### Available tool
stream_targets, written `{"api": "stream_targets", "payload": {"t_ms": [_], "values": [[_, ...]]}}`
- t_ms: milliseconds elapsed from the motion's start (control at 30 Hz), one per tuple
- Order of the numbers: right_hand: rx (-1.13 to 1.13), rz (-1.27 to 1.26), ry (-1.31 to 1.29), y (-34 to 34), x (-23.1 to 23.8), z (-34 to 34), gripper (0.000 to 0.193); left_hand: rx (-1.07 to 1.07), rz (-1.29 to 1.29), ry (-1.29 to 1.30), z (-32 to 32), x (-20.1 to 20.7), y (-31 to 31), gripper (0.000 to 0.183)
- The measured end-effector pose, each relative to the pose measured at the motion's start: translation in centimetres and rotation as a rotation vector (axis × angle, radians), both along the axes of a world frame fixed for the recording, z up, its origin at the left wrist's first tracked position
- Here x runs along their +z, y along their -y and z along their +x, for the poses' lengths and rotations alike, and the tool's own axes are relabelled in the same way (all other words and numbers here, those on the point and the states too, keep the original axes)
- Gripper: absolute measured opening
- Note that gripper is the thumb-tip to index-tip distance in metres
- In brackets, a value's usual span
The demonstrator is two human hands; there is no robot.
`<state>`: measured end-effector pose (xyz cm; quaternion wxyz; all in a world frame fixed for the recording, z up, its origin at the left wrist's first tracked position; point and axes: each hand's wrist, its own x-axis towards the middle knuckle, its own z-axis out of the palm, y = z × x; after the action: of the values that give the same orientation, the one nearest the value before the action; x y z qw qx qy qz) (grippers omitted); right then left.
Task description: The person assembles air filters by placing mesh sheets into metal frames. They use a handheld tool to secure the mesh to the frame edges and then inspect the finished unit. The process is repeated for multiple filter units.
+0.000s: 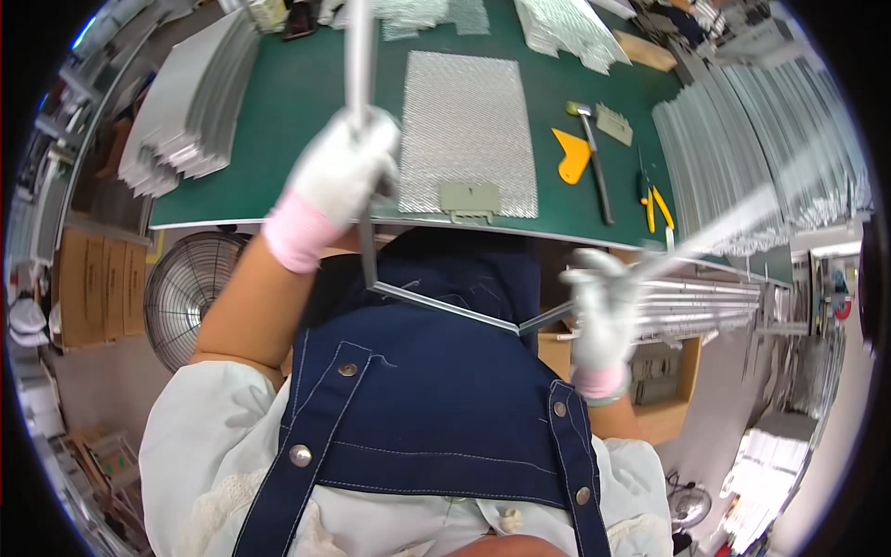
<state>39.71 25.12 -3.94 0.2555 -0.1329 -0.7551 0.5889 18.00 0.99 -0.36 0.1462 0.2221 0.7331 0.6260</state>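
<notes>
Between my hands is a slim silvery metal frame [445, 309], bent into an open U, its bottom bar close to my apron. My gloved left hand [343, 167] is closed round its left bar, which rises blurred above the fist. Lower down, my gloved right hand [603, 306] grips the right bar, which slants off up to the right, also blurred. Beyond the frame, a sheet of bubble wrap [464, 121] lies on the green bench [306, 102], with a grey-green plastic piece [470, 199] on its near edge. To the right are a hammer [599, 167], a flat yellow-orange piece [574, 156] and yellow-handled pliers [657, 209].
Pale flat panels [200, 84] are stacked at the bench's left end. Many wrapped strips [733, 139] fill the right end. Another grey-green piece [613, 124] lies near the hammer. Below on the left stand a caged fan [190, 302] and cardboard boxes [93, 288].
</notes>
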Motion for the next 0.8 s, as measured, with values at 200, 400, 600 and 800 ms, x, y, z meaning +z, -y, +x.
{"api": "stream_targets", "payload": {"t_ms": [200,400,600,800], "values": [[0.154,0.115,0.201,1.7,-5.5,-4.3,0.056,-0.009,-0.314,0.141,4.4,-9.1,2.8,0.033],[-0.091,0.589,0.214,-3.3,-7.6,-13.1,0.030,0.175,-0.417,-0.261,-2.8,-10.1,-2.2,0.037],[-0.006,0.499,0.333,-1.9,-7.2,-11.9,0.040,0.155,-0.456,-0.078,-0.4,-9.1,0.8,0.035],[0.051,0.274,0.519,1.1,-9.3,-5.6,0.055,0.092,-0.767,-0.036,4.3,-9.1,5.1,0.042]]}}
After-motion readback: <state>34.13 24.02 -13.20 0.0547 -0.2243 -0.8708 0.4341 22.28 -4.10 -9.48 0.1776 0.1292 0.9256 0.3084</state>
